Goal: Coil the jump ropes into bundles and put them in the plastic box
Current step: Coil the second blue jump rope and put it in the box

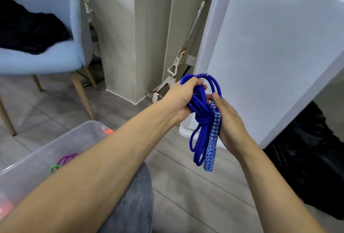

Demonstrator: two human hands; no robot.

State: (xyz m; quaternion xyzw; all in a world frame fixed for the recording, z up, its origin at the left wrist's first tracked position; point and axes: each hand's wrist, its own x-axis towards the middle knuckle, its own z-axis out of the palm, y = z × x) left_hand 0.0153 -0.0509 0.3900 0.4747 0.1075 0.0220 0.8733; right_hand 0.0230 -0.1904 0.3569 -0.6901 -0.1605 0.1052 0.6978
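A blue jump rope (202, 119) is coiled into a bundle with a knot around its middle, held up in the air in front of me. My left hand (181, 98) grips the upper loops of the bundle. My right hand (228, 121) holds the blue-and-white patterned handles (211, 151), which point down beside the hanging loops. The clear plastic box (55, 141) stands on the floor at lower left, below my left forearm. Inside it lie a purple and green rope (64, 160) and something orange (107, 131).
A light blue chair (61, 59) with dark clothing on it stands at the left. A mop (178, 65) leans against the wall behind. A white table (279, 46) is at the right, with a black bag (307, 158) beneath it. My knee in grey jeans (134, 204) is at the bottom.
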